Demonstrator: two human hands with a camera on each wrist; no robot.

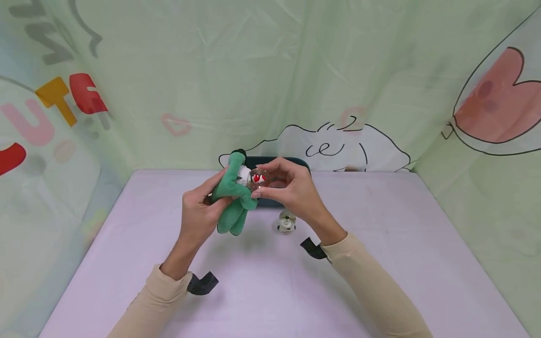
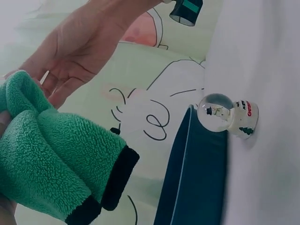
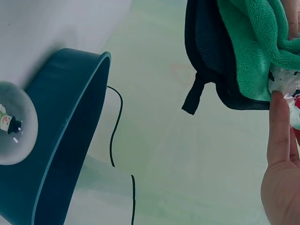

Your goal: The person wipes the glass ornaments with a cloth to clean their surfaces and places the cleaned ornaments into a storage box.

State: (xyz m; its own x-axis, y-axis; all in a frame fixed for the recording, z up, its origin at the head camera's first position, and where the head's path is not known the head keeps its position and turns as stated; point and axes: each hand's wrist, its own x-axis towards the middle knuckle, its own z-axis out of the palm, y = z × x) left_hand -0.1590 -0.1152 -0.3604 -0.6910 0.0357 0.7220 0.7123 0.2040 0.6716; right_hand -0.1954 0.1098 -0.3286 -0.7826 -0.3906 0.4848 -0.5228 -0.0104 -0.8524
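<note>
My left hand [image 1: 197, 210] grips a green towelling cloth [image 1: 231, 188] with black trim, bunched against the white base of a snow globe [image 1: 258, 179]. Red and white figures show inside its clear dome. Thumb and fingers of my right hand [image 1: 293, 190] pinch the dome, and the globe lies tilted sideways in the air. In the right wrist view, cloth and fingers partly hide this globe [image 3: 286, 84]. A second snow globe [image 1: 287, 222], holding a snowman with a black hat, stands upright on the table below the right hand; the left wrist view shows its printed base [image 2: 246, 119].
Behind the hands, a dark teal bin [image 1: 270, 203] stands near the table's back edge, its open top seen in the right wrist view. A pale lilac cloth covers the table [image 1: 359, 206]. Printed green curtains [image 1: 262, 84] hang at the back and sides.
</note>
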